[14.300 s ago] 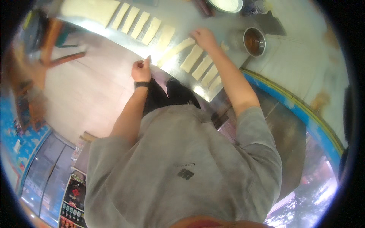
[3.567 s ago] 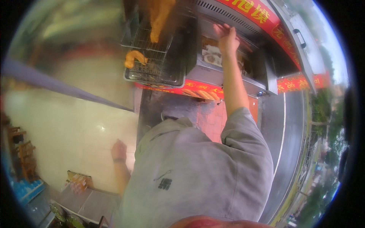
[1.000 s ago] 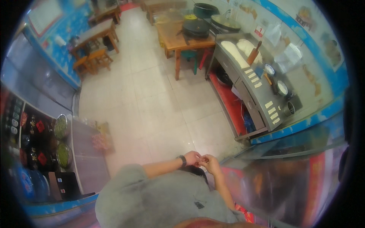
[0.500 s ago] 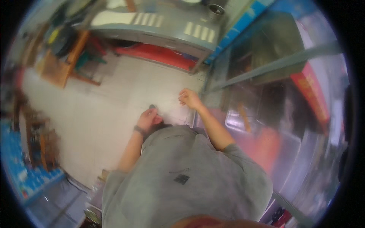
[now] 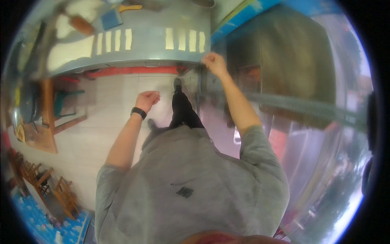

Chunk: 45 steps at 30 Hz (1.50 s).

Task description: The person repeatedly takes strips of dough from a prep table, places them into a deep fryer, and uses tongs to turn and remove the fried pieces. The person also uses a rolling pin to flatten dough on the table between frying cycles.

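My left hand (image 5: 147,101), with a dark watch on its wrist, hangs over the floor with fingers and thumb drawn together. Nothing shows in it. My right hand (image 5: 214,64) reaches farther forward, its fingers curled, near the right front corner of a steel worktable (image 5: 150,55). No object shows in that hand either. Close to it, pale dough strips (image 5: 181,40) lie side by side on the table. More strips (image 5: 118,40) lie left of them, beside a long pale dough sheet (image 5: 72,52).
A blue flat tool (image 5: 111,20), a yellow-orange handle (image 5: 130,7) and a brown block-like piece (image 5: 81,25) are on the tabletop. At right stands a large dark metal cabinet (image 5: 298,57). Wooden furniture (image 5: 48,118) and a green stool (image 5: 65,101) stand at left.
I have stepped closer to the worktable, which now fills more of the upper view. Both hands have moved forward, the right one up to the table's corner. One leg is now stretched ahead.
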Tool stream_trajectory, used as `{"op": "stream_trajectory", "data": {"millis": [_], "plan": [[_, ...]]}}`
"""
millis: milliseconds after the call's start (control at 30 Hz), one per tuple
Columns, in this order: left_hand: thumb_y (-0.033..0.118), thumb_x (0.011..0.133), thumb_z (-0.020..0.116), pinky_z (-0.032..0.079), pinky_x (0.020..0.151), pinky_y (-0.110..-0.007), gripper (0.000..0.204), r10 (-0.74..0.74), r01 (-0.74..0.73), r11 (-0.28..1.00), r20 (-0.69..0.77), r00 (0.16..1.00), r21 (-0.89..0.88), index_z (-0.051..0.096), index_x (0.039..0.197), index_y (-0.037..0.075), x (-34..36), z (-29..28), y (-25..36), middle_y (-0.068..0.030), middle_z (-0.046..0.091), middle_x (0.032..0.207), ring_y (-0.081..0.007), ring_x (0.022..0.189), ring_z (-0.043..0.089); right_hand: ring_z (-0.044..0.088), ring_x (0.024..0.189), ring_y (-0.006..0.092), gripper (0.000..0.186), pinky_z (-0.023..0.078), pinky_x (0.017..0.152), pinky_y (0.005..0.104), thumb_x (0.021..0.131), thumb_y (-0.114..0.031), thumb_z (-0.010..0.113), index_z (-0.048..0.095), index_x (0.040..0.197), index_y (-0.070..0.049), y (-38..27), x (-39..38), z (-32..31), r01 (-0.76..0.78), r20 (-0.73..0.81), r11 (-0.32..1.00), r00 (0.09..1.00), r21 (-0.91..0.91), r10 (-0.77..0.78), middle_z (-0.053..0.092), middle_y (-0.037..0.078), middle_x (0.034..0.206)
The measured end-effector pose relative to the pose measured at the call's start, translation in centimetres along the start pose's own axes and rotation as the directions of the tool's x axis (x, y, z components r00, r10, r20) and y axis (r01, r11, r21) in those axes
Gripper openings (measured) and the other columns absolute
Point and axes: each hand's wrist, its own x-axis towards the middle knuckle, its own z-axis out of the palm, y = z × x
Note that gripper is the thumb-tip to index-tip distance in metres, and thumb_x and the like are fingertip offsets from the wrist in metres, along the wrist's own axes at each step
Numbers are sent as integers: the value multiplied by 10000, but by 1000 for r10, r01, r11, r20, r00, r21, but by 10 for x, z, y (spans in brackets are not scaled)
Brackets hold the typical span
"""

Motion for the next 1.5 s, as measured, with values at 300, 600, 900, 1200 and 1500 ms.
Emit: {"op": "stream_trajectory", "data": {"millis": [300,600,900,1200,1500], "plan": [[54,867,655,555,724,-249,286,-116,51,964,-237,965,-262,600,1101,-101,143,39,88,-140,673,940,-181,803,662,653,866,339,158,515,756,417,807,-137,608,683,885,-22,-9,314,67,276,83,805,958,-526,-274,680,178,914],[236,729,741,522,707,-336,269,21,190,941,-610,792,279,673,856,8,230,99,127,-122,691,820,-247,748,666,635,878,361,106,509,794,442,771,-127,628,655,791,-26,-83,285,99,720,671,518,666,-462,-326,676,164,909],[43,763,763,488,679,-233,202,140,-351,922,-708,693,-161,621,903,11,143,29,183,-22,612,817,-100,746,566,614,741,177,195,480,698,286,801,-148,711,569,834,-19,-142,249,98,205,478,979,858,17,-187,624,72,766],[416,814,669,522,694,-361,375,172,125,953,-831,530,277,695,873,46,153,-81,131,-142,695,776,-288,750,677,569,929,395,282,459,810,448,880,-283,552,686,925,-38,-163,310,218,641,592,716,701,-277,-398,639,201,934],[175,748,758,511,689,-278,235,144,-289,957,-823,550,-26,685,904,16,194,-71,164,-78,685,800,-151,719,634,628,786,271,222,501,719,384,754,-252,708,628,817,-55,-176,282,268,587,586,803,689,-103,-428,668,126,838]]}}
